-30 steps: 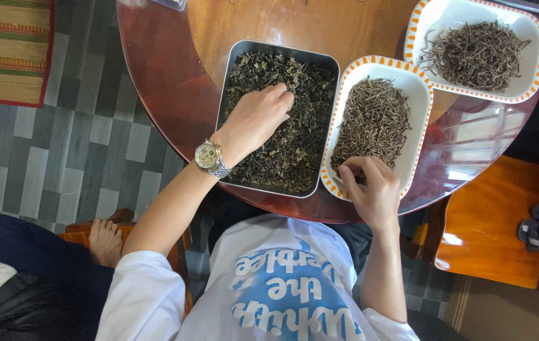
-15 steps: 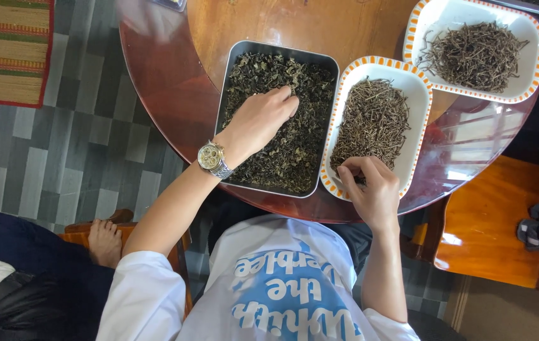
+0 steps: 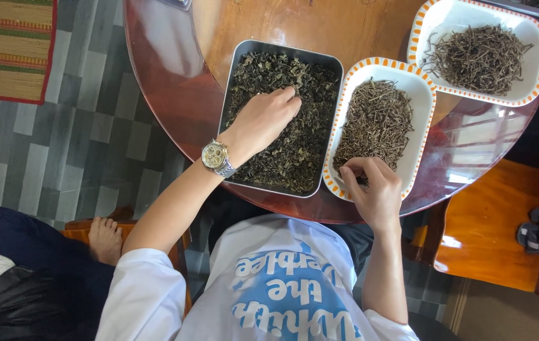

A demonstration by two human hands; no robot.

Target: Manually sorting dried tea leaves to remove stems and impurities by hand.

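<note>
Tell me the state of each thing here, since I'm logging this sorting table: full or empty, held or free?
Metal tray: filled with dark dried leaves.
Near white dish: holds a heap of brown dried stems.
Far white dish: also heaped with stems, untouched.
Left hand: palm down, fingers in the leaves.
Right hand: fingers curled at the near dish's stems.
Wristwatch: worn on the left wrist.

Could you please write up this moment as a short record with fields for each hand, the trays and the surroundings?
left hand: fingers spread in the dark dried leaves in the rectangular metal tray; wristwatch on
right hand: curled, fingertips pinching at brown dried stems in the near white orange-rimmed tray
other tray: second white orange-rimmed tray of stems, far right
surface: round glossy wooden table
nearby: another person's bare foot, lower left
</note>
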